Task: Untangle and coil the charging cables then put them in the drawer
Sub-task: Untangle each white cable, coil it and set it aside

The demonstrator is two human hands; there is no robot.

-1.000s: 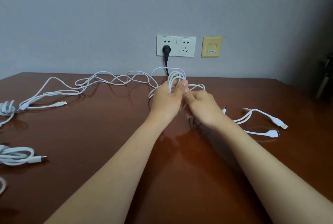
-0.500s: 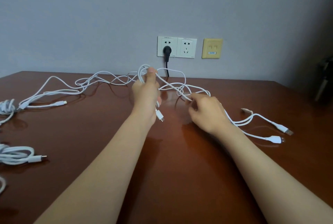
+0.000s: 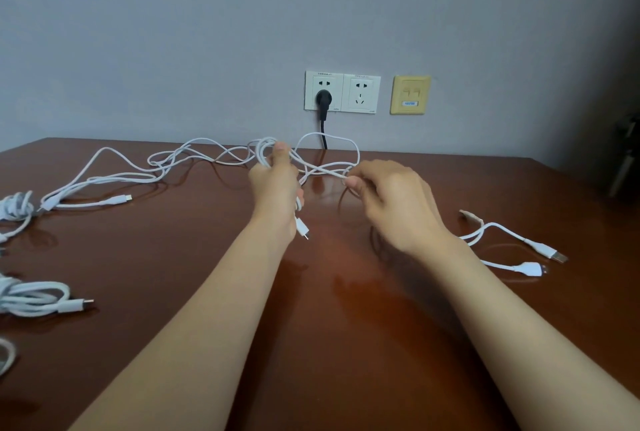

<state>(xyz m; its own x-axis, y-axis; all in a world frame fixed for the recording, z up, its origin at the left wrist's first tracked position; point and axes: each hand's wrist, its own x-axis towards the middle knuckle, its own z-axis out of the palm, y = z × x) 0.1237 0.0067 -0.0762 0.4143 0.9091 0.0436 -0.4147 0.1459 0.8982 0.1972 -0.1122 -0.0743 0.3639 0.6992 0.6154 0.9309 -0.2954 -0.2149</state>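
Note:
A long white charging cable [image 3: 194, 160] lies tangled across the far part of the brown table [image 3: 329, 326]. My left hand [image 3: 277, 184] grips several loops of it, raised above the table, and a plug end [image 3: 302, 228] dangles below that fist. My right hand [image 3: 391, 198] pinches a strand of the same cable between thumb and forefinger, a little to the right. The strand runs taut between both hands. A multi-headed white cable end [image 3: 512, 243] lies on the table behind my right wrist.
Coiled white cables [image 3: 33, 299] lie at the left edge, with another bundle [image 3: 14, 208] farther back. On the wall are a double socket [image 3: 341, 92] with a black plug [image 3: 323, 99] in it and a yellow data outlet [image 3: 410, 94]. A dark object stands at the far right.
My hands, together a second ago, have moved apart. The left hand lifted the loops up and to the left; the right hand now pinches a strand and pulls it out to the right.

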